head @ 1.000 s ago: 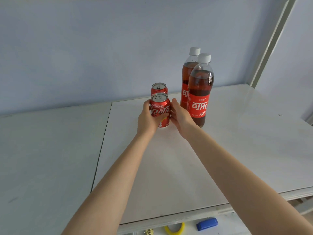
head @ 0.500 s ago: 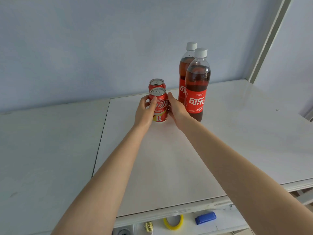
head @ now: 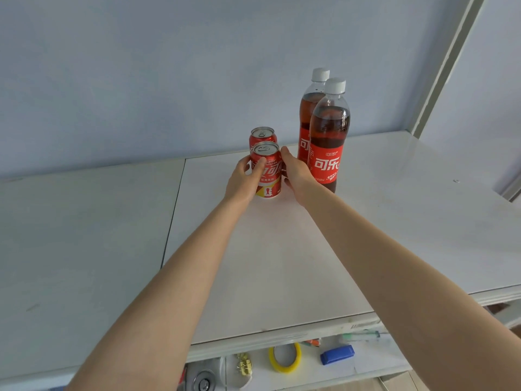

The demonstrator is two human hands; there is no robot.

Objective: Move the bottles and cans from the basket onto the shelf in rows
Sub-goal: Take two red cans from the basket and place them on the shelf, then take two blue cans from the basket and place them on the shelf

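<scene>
Two red cola cans stand one behind the other on the white shelf (head: 282, 263). The front can (head: 269, 176) is upright and held from both sides: my left hand (head: 244, 180) wraps its left side with the thumb across the label, and my right hand (head: 294, 173) presses its right side. The rear can (head: 260, 136) stands just behind it, free of my hands. To the right, two cola bottles with white caps stand in a row, the front bottle (head: 328, 142) partly hiding the rear bottle (head: 307, 114). The basket is out of view.
A pale blue wall backs the shelf. A second white panel (head: 84, 235) adjoins on the left. A white upright post (head: 445, 60) rises at the right. Below the front edge lie a yellow tape roll (head: 284, 358), a blue object (head: 337, 354) and gold clips (head: 245, 365).
The can between my hands has shifted slightly back toward the rear can and stands on the shelf. My head view has tilted, showing more of the lower shelf.
</scene>
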